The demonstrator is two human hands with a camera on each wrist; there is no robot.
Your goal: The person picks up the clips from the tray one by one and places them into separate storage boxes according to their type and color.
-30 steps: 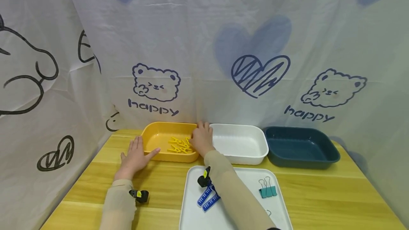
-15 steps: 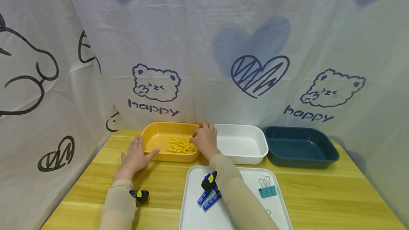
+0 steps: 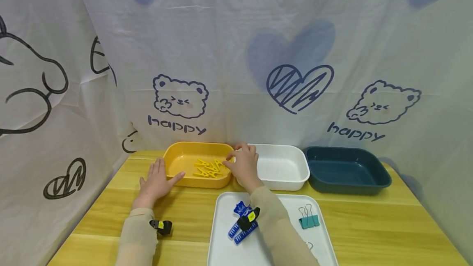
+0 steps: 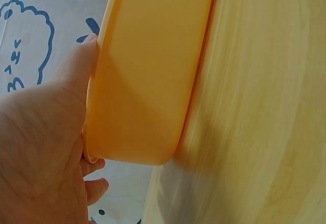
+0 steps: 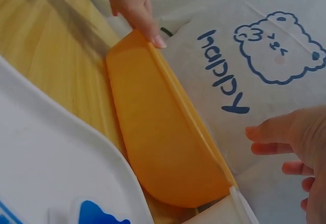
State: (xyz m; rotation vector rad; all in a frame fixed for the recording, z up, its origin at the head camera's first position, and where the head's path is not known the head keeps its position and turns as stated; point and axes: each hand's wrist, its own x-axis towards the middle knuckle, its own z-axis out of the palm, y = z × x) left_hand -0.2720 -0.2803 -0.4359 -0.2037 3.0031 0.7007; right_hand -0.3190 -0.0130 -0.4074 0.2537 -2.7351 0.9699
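Observation:
My left hand (image 3: 157, 182) rests against the left front corner of the yellow bin (image 3: 181, 163), thumb across its rim, fingers straight along its side. In the left wrist view the left thumb (image 4: 79, 58) lies along the rim of that bin. Several yellow clothespins (image 3: 208, 168) lie in the bin's right half. My right hand (image 3: 245, 166) hovers at the border between the yellow bin and the white bin (image 3: 282, 167). Its fingers are loosely bent and apart. In the right wrist view nothing is between the fingers of the right hand (image 5: 300, 142).
A dark blue bin (image 3: 349, 169) stands right of the white one. In front, a white tray (image 3: 275, 200) bears blue patterned clips (image 3: 236, 231), partly hidden by the right wrist's camera, and teal binder clips (image 3: 309, 221). A printed curtain (image 3: 236, 52) hangs behind.
My right hand has drawn back to the right, from the yellow bin's right edge toward the white bin. The left hand and the clothespins have stayed in place.

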